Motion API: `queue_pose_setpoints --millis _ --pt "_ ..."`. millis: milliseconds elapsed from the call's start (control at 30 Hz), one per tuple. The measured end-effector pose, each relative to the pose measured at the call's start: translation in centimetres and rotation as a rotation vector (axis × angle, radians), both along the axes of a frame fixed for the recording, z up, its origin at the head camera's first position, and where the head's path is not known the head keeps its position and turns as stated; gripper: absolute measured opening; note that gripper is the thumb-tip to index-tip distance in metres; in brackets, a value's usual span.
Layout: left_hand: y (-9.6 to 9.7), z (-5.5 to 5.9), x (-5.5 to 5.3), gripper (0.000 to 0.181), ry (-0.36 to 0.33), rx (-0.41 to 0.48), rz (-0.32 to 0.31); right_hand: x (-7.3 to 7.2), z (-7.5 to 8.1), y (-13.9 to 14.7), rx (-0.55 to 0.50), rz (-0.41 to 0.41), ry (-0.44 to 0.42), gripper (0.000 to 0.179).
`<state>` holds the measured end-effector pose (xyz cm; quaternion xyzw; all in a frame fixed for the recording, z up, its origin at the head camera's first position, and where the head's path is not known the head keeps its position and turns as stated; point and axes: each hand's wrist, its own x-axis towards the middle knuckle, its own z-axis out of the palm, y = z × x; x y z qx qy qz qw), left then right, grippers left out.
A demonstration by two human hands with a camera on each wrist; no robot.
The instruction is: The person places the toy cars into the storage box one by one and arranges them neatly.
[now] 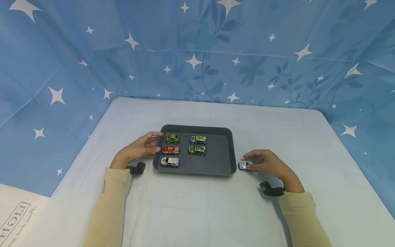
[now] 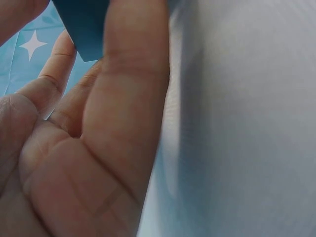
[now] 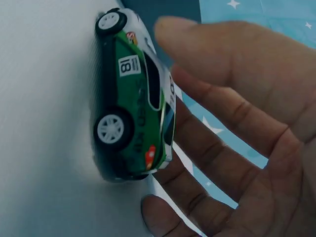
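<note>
A white and green toy car, number 18 on its side, stands on the white table just right of a grey tray. My right hand is over this silver-looking car, fingers loosely bent around it without a visible grip. In the right wrist view the thumb lies near its roof. My left hand touches the left rim of the grey tray with extended fingers. The tray holds several toy cars: an olive one, a red one, a white one, a blue-green one and a camouflage one.
The white table is backed by a blue curtain printed with stars and leaves. Dark wrist cameras are strapped to both wrists, close to the tabletop. Printed pale cloth shows at the lower left.
</note>
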<state>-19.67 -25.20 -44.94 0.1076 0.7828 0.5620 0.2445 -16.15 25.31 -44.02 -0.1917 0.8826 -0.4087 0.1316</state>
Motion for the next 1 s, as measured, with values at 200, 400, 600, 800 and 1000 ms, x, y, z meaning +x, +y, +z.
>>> queue_pose_setpoints --millis 200,400,600,800,1000 --pt "-0.02 -0.12 -0.08 0.071 -0.002 0.012 -0.005 -0.17 -0.15 0.25 0.025 0.039 -0.014 0.041" --pt "-0.05 -0.09 -0.07 0.073 -0.002 0.011 0.000 -0.17 -0.20 0.41 0.072 0.024 -0.021 0.043" --pt "0.01 -0.12 -0.17 0.073 -0.004 0.012 -0.001 -0.06 -0.17 0.46 0.085 0.012 -0.019 0.037" --pt "0.04 -0.15 -0.27 0.072 -0.009 0.017 0.001 -0.01 0.02 0.54 0.095 0.012 -0.009 0.035" --pt "-0.03 -0.25 -0.27 0.073 -0.009 0.018 -0.001 0.04 0.50 0.70 0.076 0.035 0.016 0.036"
